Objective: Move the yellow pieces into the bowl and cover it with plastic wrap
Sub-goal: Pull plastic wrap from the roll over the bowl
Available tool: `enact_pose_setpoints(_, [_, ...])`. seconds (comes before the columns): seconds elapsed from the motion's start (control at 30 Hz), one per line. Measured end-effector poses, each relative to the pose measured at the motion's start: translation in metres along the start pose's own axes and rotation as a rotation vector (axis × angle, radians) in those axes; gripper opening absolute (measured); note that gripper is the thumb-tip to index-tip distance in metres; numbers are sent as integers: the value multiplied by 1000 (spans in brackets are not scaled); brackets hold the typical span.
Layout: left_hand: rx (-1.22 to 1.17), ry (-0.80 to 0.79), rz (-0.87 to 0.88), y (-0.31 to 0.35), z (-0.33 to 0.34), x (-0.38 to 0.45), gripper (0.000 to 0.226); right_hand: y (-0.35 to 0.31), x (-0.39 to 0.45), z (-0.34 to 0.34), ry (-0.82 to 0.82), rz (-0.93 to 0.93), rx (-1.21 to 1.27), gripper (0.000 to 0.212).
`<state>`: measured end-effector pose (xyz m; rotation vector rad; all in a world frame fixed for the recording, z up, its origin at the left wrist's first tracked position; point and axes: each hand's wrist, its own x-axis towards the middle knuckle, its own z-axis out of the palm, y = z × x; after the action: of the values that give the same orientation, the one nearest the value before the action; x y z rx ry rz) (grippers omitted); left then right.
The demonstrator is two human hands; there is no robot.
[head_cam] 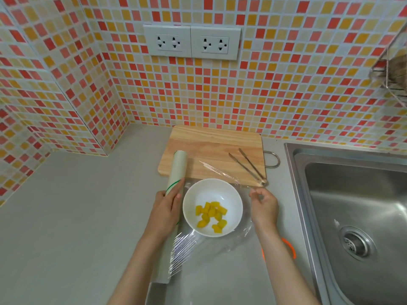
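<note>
While left hand [166, 208] grips one roll [176, 183], right hand [263, 204] pinches wrap [222, 172] over one bowl [191, 208].

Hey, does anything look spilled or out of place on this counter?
Nothing spilled: the yellow pieces all sit inside the bowl. Only the plastic wrap looks untidy, bunched and wrinkled at its far edge over the cutting board.

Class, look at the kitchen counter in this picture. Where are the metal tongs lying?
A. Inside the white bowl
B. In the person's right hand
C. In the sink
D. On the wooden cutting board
D: the tongs lie on the cutting board, behind the bowl, while the right hand pinches the plastic wrap instead.
</note>
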<state>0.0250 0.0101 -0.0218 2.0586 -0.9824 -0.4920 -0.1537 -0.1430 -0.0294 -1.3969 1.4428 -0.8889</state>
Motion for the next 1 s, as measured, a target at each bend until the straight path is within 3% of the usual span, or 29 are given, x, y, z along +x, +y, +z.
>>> enact_pose_setpoints(0.23, [97,42,-70,1,8,-1,40,8,-9,13,-43,-109,-75,13])
enact_pose_setpoints(0.37, [120,31,-79,2,11,1,40,10,-10,14,-167,-253,-103,20])
enact_pose_setpoints(0.5, [210,37,-88,2,12,1,39,11,-9,14,-304,-215,-43,24])
enact_pose_setpoints(0.7, [260,31,-106,2,10,-1,40,7,-4,11,-319,-312,-507,13])
enact_pose_setpoints(0.87, [238,43,-113,0,10,-1,39,-14,10,1,-466,-381,-738,27])
enact_pose_setpoints(0.97, [231,58,-114,-3,9,0,39,-31,25,-5,-247,-511,-532,28])
enact_pose_setpoints(1.0, [231,60,-112,-3,10,0,39,-39,27,-3,-268,-542,-384,28])
